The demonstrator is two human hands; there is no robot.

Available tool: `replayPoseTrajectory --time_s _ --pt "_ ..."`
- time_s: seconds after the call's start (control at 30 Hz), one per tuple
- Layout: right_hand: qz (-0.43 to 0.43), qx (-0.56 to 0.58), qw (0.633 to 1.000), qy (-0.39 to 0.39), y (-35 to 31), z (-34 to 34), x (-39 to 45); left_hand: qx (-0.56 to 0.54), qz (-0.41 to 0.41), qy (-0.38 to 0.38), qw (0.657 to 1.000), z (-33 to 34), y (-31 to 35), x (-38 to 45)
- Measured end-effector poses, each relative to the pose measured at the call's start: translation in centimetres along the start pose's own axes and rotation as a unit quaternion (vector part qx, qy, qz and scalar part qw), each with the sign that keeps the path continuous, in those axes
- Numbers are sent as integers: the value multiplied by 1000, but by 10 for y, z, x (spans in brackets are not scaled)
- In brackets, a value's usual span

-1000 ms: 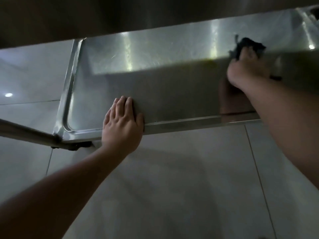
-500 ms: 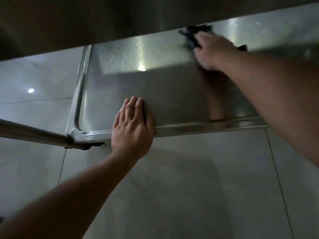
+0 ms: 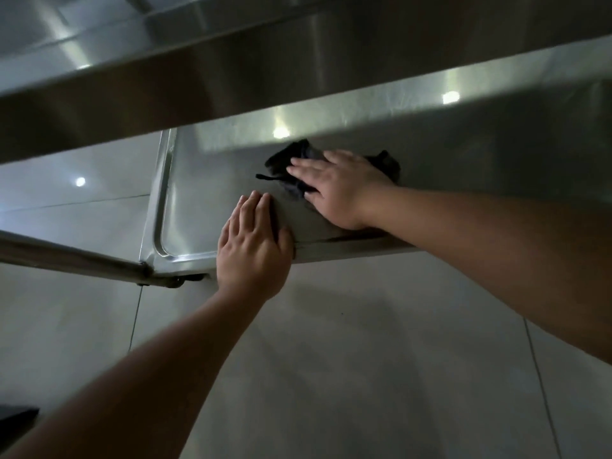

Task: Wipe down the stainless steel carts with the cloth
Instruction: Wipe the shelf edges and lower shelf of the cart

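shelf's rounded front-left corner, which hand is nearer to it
Left. The left hand rests on the front rim just right of the corner; the right hand presses the cloth farther right.

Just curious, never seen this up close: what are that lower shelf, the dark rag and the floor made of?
Lower shelf: looks like brushed stainless steel, with fine grain and mirrored ceiling lights. Dark rag under the right hand: soft woven cloth, crumpled, with a loose thread. Floor: probably glazed ceramic tile, glossy with thin grout lines.

Your right hand (image 3: 337,188) covers the middle of the cloth (image 3: 288,162), so only its ends show. The upper shelf (image 3: 231,77) hides the lower shelf's (image 3: 212,193) far side; both run off right.
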State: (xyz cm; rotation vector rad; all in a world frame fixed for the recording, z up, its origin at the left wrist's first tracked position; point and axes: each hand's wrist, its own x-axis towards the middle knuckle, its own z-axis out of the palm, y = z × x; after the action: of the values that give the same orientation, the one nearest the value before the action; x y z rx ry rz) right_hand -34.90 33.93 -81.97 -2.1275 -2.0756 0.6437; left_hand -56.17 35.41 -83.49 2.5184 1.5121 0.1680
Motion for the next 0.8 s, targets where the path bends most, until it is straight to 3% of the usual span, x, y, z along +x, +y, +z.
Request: replayPoseTrajectory --time_s 0.2,0.37,0.47,0.57,0.7,0.8 --pt "169 -1 980 107 119 -24 -66 -11 4 -55 998 -5 -4 3" --pt "427 40 883 189 264 -64 -133 -33 -3 -74 997 -23 1 9" --pt "502 46 842 192 269 -62 -143 -26 32 -67 997 -25 23 7" --pt "429 47 879 201 205 -45 -131 -46 61 -73 994 -11 64 8" --pt "239 -3 962 133 104 -7 -131 -95 47 -64 992 10 122 20" --pt "107 -48 987 107 80 7 -146 -141 37 -45 988 18 153 26"
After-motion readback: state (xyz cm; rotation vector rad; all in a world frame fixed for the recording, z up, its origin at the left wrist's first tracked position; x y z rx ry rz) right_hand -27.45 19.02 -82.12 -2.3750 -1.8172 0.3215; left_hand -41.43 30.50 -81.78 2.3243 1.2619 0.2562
